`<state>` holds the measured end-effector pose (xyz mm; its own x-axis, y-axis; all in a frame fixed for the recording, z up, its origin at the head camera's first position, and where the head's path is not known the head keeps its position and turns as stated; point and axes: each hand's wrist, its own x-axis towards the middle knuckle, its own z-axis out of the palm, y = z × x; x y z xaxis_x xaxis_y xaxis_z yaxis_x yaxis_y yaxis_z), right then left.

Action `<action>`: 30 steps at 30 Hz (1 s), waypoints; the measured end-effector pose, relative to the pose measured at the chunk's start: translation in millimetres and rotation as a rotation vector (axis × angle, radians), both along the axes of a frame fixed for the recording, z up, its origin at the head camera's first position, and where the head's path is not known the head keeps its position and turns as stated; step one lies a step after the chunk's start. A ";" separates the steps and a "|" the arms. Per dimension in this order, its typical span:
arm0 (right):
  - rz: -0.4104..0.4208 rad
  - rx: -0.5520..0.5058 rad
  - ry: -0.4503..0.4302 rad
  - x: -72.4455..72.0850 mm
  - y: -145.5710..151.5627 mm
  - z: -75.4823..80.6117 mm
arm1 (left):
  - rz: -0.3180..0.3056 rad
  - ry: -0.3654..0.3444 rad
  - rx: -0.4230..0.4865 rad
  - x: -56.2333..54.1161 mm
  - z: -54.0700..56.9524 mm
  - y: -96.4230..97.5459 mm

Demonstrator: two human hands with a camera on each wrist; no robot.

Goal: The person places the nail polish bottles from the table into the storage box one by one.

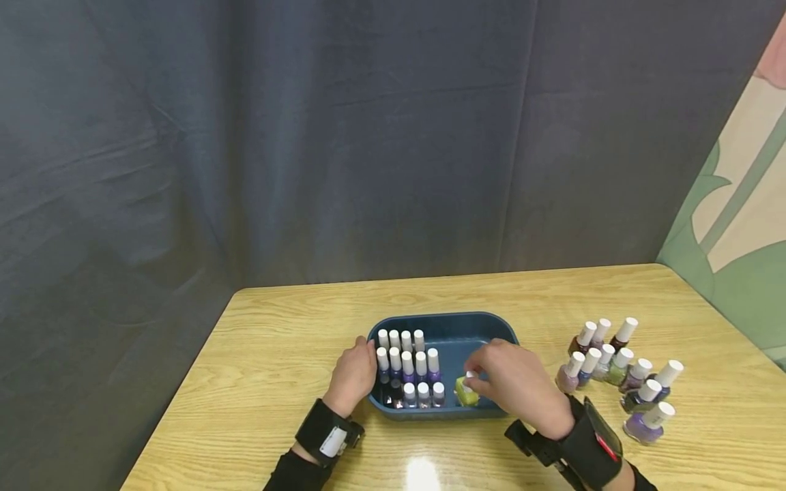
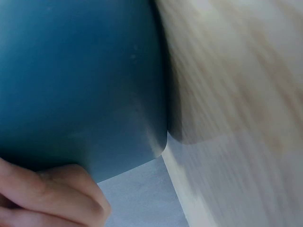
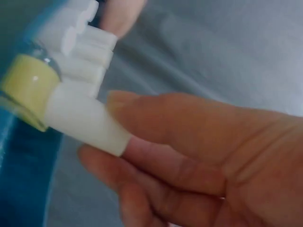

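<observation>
A dark blue tray [image 1: 454, 320] on the wooden table holds several nail polish bottles [image 1: 408, 365] in rows in its left part, nearly all white-capped. My left hand [image 1: 355, 372] grips the tray's left rim; in the left wrist view its bent fingers [image 2: 57, 194] lie against the blue wall. Over the tray's right part, my right hand [image 1: 512, 382] pinches a yellow-green nail polish bottle [image 1: 467, 393] by its white cap [image 3: 85, 118], between thumb and fingers. That bottle tilts a little inside the tray, right of the rows.
To the right of the tray, a loose group of white-capped nail polish bottles [image 1: 617, 368] stands on the table [image 1: 258, 382], in purple, green, dark and pale shades. A grey curtain [image 1: 381, 136] hangs behind the table, and a floral fabric [image 1: 737, 225] shows at the far right.
</observation>
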<state>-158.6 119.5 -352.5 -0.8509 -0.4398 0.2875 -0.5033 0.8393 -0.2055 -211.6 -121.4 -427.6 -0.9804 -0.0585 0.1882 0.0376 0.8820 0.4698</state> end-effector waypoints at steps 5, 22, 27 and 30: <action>-0.024 -0.038 0.022 -0.4 -10.6 -9.3 | 0.004 -0.001 -0.001 -0.2 0.0 -0.6; -0.099 0.009 -0.007 4.3 -30.3 -26.5 | -0.001 -0.009 0.003 -0.2 -0.2 -0.2; -0.078 0.023 0.014 2.3 -31.4 -30.1 | -0.006 -0.012 0.004 0.2 0.3 -0.1; -0.073 0.023 0.019 1.3 -31.5 -31.6 | -0.005 -0.013 0.005 0.1 0.7 -0.1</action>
<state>-157.3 88.0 -384.1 -0.8752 -0.3836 0.2947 -0.4445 0.8782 -0.1768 -211.5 -121.4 -426.9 -0.9830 -0.0546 0.1753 0.0358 0.8796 0.4743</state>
